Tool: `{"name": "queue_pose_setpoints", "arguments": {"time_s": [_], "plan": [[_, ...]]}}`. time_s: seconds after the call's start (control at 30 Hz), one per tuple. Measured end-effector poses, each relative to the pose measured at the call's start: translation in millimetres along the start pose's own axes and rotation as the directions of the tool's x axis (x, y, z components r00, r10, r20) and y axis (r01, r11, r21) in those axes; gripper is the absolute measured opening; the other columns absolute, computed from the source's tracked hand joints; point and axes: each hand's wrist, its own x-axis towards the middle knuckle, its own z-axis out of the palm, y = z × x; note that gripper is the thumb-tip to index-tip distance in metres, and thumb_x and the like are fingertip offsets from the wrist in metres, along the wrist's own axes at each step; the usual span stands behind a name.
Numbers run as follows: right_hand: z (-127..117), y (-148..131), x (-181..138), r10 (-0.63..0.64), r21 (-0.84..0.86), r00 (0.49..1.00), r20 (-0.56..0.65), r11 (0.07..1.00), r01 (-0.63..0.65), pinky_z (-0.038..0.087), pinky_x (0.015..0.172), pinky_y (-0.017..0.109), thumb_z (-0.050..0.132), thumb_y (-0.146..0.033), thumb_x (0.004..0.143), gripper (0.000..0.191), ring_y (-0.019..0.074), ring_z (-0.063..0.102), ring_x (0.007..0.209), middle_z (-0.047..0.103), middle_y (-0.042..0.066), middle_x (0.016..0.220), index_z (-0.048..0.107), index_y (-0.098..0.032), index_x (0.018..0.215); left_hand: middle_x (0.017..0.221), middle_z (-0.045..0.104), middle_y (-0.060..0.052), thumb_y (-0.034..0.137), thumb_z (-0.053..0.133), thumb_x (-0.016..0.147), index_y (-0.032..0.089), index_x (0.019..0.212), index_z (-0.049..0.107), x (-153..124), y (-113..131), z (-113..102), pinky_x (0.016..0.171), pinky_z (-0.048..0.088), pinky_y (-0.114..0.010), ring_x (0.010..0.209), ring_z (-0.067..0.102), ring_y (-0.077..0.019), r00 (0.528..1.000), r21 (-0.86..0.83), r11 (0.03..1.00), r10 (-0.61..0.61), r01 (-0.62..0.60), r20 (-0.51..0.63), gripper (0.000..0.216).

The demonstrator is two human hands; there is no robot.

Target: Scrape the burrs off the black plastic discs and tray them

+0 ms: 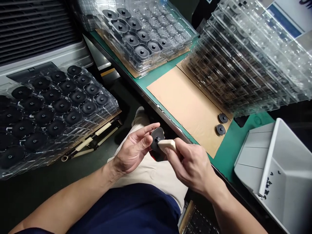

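Over my lap, my left hand (pixel 133 151) holds a black round disc part (pixel 157 138) by its edge, between thumb and fingers. A small raised hub stands at the middle of the disc. My right hand (pixel 192 159) is closed around a cream-coloured flat-sided tool (pixel 167 144); its tip is at the disc's hub, and I cannot make out its working end. Below the disc a dark shape with a bit of red shows, partly hidden by my hands.
A clear tray (pixel 156 47) partly filled with black discs is on the green bench (pixel 258 126). Another full tray (pixel 52 107) stands left. Two small black discs (pixel 220 129) lie on cardboard (pixel 185 104). Stacked clear trays (pixel 246 61) lean right, above a grey bin (pixel 287 182).
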Motion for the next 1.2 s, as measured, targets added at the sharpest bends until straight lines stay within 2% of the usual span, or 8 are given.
{"name": "queue_pose_setpoints", "arguments": {"time_s": [0.1,0.27,0.43,0.6,0.8,0.93,1.1,1.2], "plan": [[-1.5,-0.6,7.1,-0.061,-0.188,0.998,-0.016,0.980,0.057,0.025,0.053,0.028,0.049,-0.023,0.104,0.022,0.0109,0.045,0.054,0.052,-0.003,0.065,0.052,-0.021,0.083,0.104,0.078,-0.010,0.039,0.080,0.088,0.017,0.123,0.077,-0.7,0.6,-10.9,0.085,0.060,-0.032,0.088,0.073,-0.0193,0.990,0.037,0.991,-0.132,0.130,0.047,0.041],[-18.6,-7.4,26.1,-0.317,-0.335,0.938,0.144,0.876,0.347,0.029,0.061,0.033,0.049,-0.012,0.099,0.021,0.0165,0.050,0.067,0.062,0.002,0.079,0.063,-0.021,0.112,0.097,0.079,-0.014,0.057,0.065,0.094,0.015,0.111,0.079,-2.6,-1.0,-20.8,0.070,0.066,-0.040,0.083,0.075,-0.0259,0.899,-0.057,0.914,-0.381,0.401,0.215,0.048],[-18.4,-15.0,25.9,-0.158,-0.086,0.986,-0.045,0.984,0.154,0.028,0.055,0.029,0.053,-0.022,0.103,0.016,0.0112,0.043,0.054,0.051,-0.004,0.064,0.053,-0.021,0.087,0.113,0.078,-0.006,0.037,0.089,0.079,0.024,0.127,0.074,-3.5,10.9,-9.3,0.094,0.060,-0.035,0.100,0.073,-0.0202,0.993,-0.118,0.989,-0.081,0.091,0.084,0.051],[-7.0,-22.3,21.4,-0.065,0.002,0.996,-0.058,0.998,0.065,0.025,0.052,0.027,0.050,-0.023,0.102,0.025,0.0091,0.037,0.050,0.045,-0.006,0.062,0.043,-0.022,0.078,0.116,0.077,-0.005,0.022,0.092,0.074,0.026,0.121,0.077,-6.0,22.9,-6.2,0.097,0.054,-0.028,0.108,0.071,-0.0192,0.996,-0.029,0.996,0.080,-0.079,0.044,0.050],[-9.6,-20.4,20.7,-0.115,0.062,0.993,0.032,0.992,0.113,0.028,0.054,0.027,0.047,-0.022,0.103,0.022,0.0088,0.040,0.053,0.047,-0.006,0.065,0.045,-0.021,0.081,0.115,0.078,-0.007,0.031,0.089,0.079,0.026,0.123,0.077,-9.8,23.5,-10.8,0.093,0.057,-0.031,0.103,0.072,-0.0210,0.999,-0.008,1.000,0.028,-0.027,0.031,0.047],[-11.8,-14.0,26.3,-0.108,-0.089,0.994,-0.001,0.990,0.107,0.028,0.056,0.030,0.047,-0.026,0.105,0.022,0.0109,0.044,0.057,0.052,-0.004,0.068,0.053,-0.020,0.085,0.117,0.077,-0.011,0.039,0.082,0.086,0.021,0.126,0.076,-8.2,20.7,-15.6,0.086,0.063,-0.036,0.096,0.074,-0.0232,0.992,0.007,0.996,-0.090,0.090,0.090,0.044],[-19.0,-15.0,37.2,-0.361,-0.238,0.923,0.136,0.892,0.384,0.027,0.059,0.034,0.046,-0.015,0.101,0.020,0.0163,0.049,0.067,0.063,0.001,0.085,0.062,-0.021,0.110,0.095,0.079,-0.013,0.057,0.065,0.094,0.018,0.112,0.081,-7.6,16.1,-20.6,0.067,0.066,-0.038,0.081,0.075,-0.0254,0.920,-0.010,0.940,-0.330,0.340,0.210,0.046],[-19.4,-12.7,35.1,-0.327,-0.232,0.943,0.067,0.914,0.333,0.026,0.057,0.033,0.049,-0.018,0.100,0.012,0.0144,0.047,0.062,0.060,-0.001,0.076,0.060,-0.021,0.095,0.104,0.079,-0.010,0.049,0.074,0.090,0.021,0.122,0.077,-6.3,15.6,-16.8,0.075,0.066,-0.037,0.086,0.075,-0.0223,0.956,-0.065,0.964,-0.244,0.257,0.161,0.042]]}}
